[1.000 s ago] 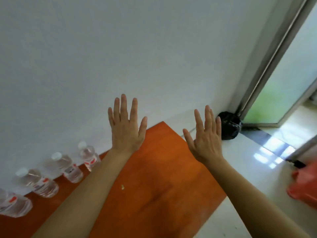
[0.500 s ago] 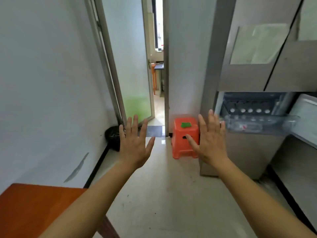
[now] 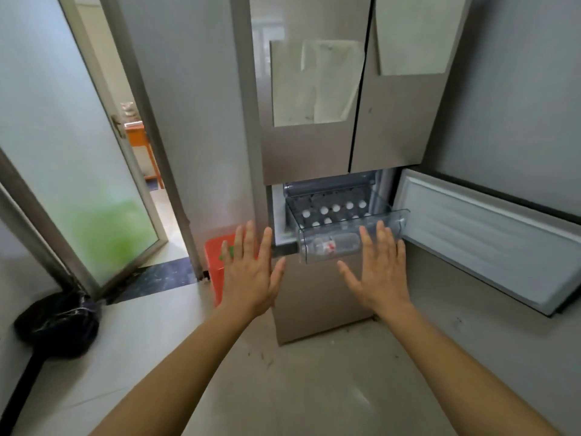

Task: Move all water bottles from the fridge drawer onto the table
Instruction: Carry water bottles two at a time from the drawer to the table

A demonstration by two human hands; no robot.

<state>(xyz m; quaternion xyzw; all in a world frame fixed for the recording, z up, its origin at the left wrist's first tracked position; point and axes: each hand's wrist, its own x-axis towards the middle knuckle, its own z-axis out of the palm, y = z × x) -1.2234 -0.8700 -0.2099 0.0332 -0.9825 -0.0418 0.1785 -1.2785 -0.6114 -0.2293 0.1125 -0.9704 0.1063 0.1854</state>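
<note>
The clear plastic fridge drawer is pulled out of the fridge at mid-height. Several water bottles with white caps stand inside it, and one bottle with a red-and-white label lies on its side along the drawer's front. My left hand is held up with fingers spread, left of the drawer and short of it. My right hand is also spread and holds nothing, just in front of the drawer's front wall. The table is out of view.
The lower fridge door hangs open to the right. A red plastic stool stands left of the fridge, partly behind my left hand. A black bag lies on the floor at the left, by a frosted glass door.
The view has swung from the orange table with bottles to the fridge and come closer to it. Both hands stay spread and hold nothing.
</note>
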